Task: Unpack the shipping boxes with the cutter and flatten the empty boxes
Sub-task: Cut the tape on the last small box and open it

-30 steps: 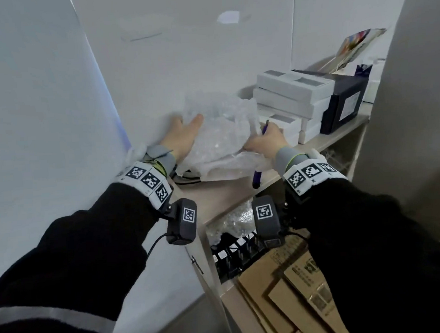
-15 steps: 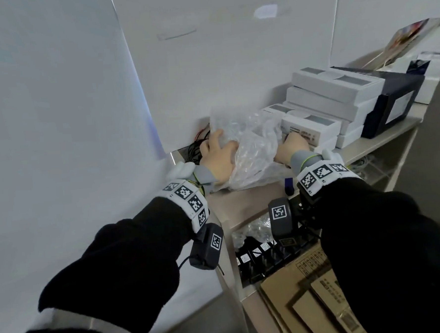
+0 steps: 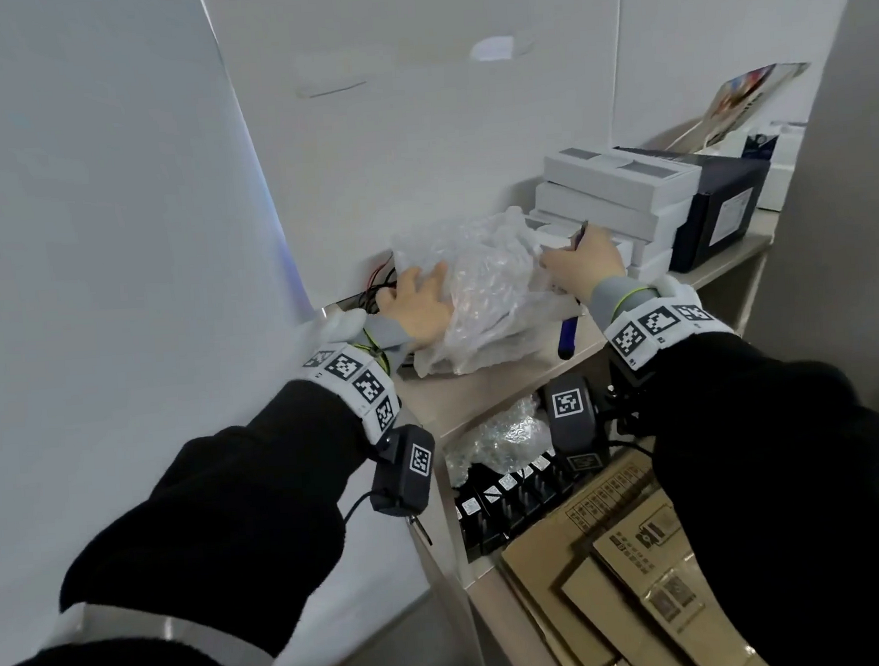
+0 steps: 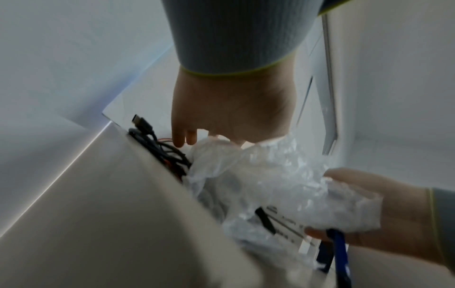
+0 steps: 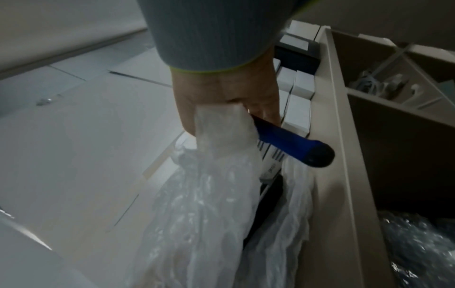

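A crumpled bundle of clear bubble wrap (image 3: 486, 288) lies on the beige shelf top (image 3: 482, 387) against the back wall. My left hand (image 3: 417, 303) rests on the bundle's left side with its fingers stretched out; in the left wrist view the left hand (image 4: 231, 113) reaches down behind the wrap (image 4: 265, 175). My right hand (image 3: 585, 262) is at the bundle's right, beside the white boxes. It grips a blue-handled cutter (image 5: 293, 142) and pinches an edge of the wrap (image 5: 216, 124) with it. The cutter's handle end (image 3: 566, 338) sticks out below the wrist.
Stacked white boxes (image 3: 619, 193) and a dark box (image 3: 723, 207) stand right of the wrap. Black and red cables (image 3: 378, 285) lie in the back corner. The lower shelf holds flat cardboard boxes (image 3: 621, 553), more bubble wrap (image 3: 500, 437) and black items (image 3: 504, 504). A white panel closes the left side.
Both hands have pushed the bubble wrap into a tighter bundle farther back on the shelf. The right hand with the cutter has moved back to the white boxes.
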A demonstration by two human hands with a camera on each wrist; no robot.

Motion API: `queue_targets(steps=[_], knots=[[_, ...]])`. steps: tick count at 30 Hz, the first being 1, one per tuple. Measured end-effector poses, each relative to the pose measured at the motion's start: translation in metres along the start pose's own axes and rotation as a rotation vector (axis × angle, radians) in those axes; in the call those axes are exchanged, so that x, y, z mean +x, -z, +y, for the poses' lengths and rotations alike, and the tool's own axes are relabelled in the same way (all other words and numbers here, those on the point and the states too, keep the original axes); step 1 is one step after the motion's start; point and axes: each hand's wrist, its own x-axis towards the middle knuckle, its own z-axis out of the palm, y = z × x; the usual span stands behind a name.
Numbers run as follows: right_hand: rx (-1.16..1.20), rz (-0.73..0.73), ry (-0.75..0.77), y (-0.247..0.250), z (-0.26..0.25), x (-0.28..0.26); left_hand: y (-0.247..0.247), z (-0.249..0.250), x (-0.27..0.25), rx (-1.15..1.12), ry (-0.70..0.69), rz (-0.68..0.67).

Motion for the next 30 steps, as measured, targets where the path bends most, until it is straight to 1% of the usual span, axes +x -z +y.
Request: queue_targets(steps=[2,4,6,7,8,10,12,15,16,17,19,22,23,25,27,30], knots=[[0.051,0.112,0.030,0.014,0.000,-0.004,0.007,0.003,-0.001,-0.094,0.029,0.043],[0.127,0.206,0.047,0.030,0.004,-0.013,0.014,0.008,-0.005,-0.161,0.021,0.080],[0.178,0.255,0.054,0.046,0.013,-0.027,0.015,0.019,-0.017,-0.209,-0.035,0.154],[0.195,0.258,0.048,0.049,0.014,-0.029,0.018,0.024,-0.020,-0.258,-0.048,0.207],[0.189,0.265,0.045,0.055,0.020,-0.036,0.016,0.033,-0.028,-0.331,-0.078,0.244],[0.151,0.279,0.030,0.067,0.030,-0.053,0.012,0.053,-0.046,-0.439,-0.182,0.299],[0.101,0.272,-0.019,0.078,0.041,-0.071,0.003,0.073,-0.062,-0.462,-0.299,0.298],[0.022,0.254,-0.078,0.095,0.066,-0.104,-0.023,0.099,-0.081,-0.465,-0.387,0.202],[0.016,0.232,-0.090,0.097,0.071,-0.111,-0.030,0.103,-0.084,-0.446,-0.392,0.182],[-0.003,0.228,-0.110,0.105,0.081,-0.123,-0.044,0.111,-0.090,-0.431,-0.395,0.133],[-0.068,0.251,-0.168,0.128,0.106,-0.149,-0.074,0.129,-0.106,-0.377,-0.417,-0.018],[-0.170,0.287,-0.266,0.169,0.151,-0.187,-0.120,0.161,-0.138,-0.299,-0.509,-0.216],[-0.170,0.278,-0.297,0.173,0.161,-0.193,-0.129,0.162,-0.144,-0.311,-0.515,-0.275],[-0.200,0.337,-0.356,0.204,0.185,-0.218,-0.152,0.187,-0.169,-0.379,-0.556,-0.440],[-0.248,0.395,-0.419,0.229,0.205,-0.238,-0.167,0.210,-0.192,-0.383,-0.593,-0.579],[-0.280,0.452,-0.510,0.267,0.236,-0.268,-0.191,0.252,-0.226,-0.380,-0.651,-0.690]])
